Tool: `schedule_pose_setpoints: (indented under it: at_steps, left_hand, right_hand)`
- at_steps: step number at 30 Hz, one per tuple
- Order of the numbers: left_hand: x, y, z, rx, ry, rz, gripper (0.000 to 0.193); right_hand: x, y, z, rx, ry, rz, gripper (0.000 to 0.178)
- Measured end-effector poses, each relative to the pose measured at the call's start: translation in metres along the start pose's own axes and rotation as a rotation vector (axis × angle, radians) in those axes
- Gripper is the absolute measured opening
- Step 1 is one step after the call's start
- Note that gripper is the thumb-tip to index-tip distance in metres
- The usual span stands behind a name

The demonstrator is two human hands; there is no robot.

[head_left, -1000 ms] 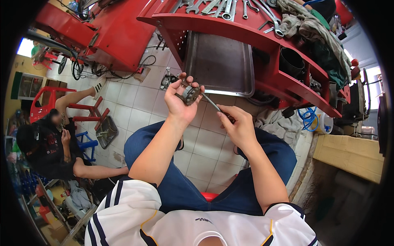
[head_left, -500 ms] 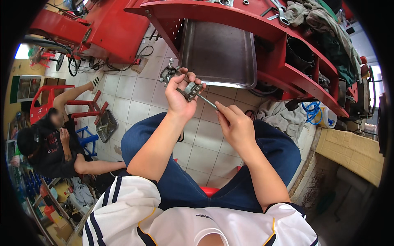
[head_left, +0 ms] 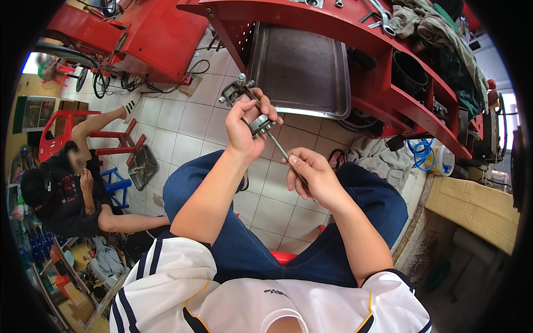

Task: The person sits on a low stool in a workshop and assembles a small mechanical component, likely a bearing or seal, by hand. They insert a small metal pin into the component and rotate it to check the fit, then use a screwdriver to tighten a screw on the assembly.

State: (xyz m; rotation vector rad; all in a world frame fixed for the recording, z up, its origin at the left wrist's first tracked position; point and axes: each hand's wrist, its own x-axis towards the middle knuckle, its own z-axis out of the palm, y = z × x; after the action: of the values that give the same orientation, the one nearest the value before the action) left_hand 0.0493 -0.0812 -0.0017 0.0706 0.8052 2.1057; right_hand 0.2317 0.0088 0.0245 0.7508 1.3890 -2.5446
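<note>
My left hand (head_left: 245, 135), fingers curled, grips a dark metal mechanical part (head_left: 261, 125). Its bolted end (head_left: 235, 92) sticks out beyond my fingers at the far left, while its round, notched end faces right. Between my thumb and fingers, my right hand (head_left: 314, 172) pinches a slim metal rod (head_left: 280, 147). The rod's far tip meets the notched end of the part; its near end passes under my fingers, so I cannot tell whether it has a handle. Both hands are above my spread knees.
A shallow metal tray (head_left: 300, 114) sits ahead under a red workbench (head_left: 355, 33) with wrenches (head_left: 383, 21) and rags on top. On the left, a person in black (head_left: 69, 186) sits near an overturned red stool (head_left: 119, 141). Flattened cardboard (head_left: 472, 208) lies right.
My right hand has shifted slightly toward me and left along the rod, its fingers spreading around it. In my left hand, the metal part has tilted slightly.
</note>
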Motion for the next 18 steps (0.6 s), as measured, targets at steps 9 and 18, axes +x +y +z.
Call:
schedule_pose_setpoints:
  at_steps: [9, 18]
  left_hand:
    - [0.001, 0.004, 0.004, 0.016, -0.040, -0.056, 0.024]
    - [-0.001, -0.002, 0.003, 0.059, -0.081, -0.070, 0.025]
  right_hand:
    - [0.005, 0.011, 0.014, -0.208, 0.108, -0.104, 0.025]
    - [0.002, 0.011, 0.016, -0.181, 0.113, -0.093, 0.027]
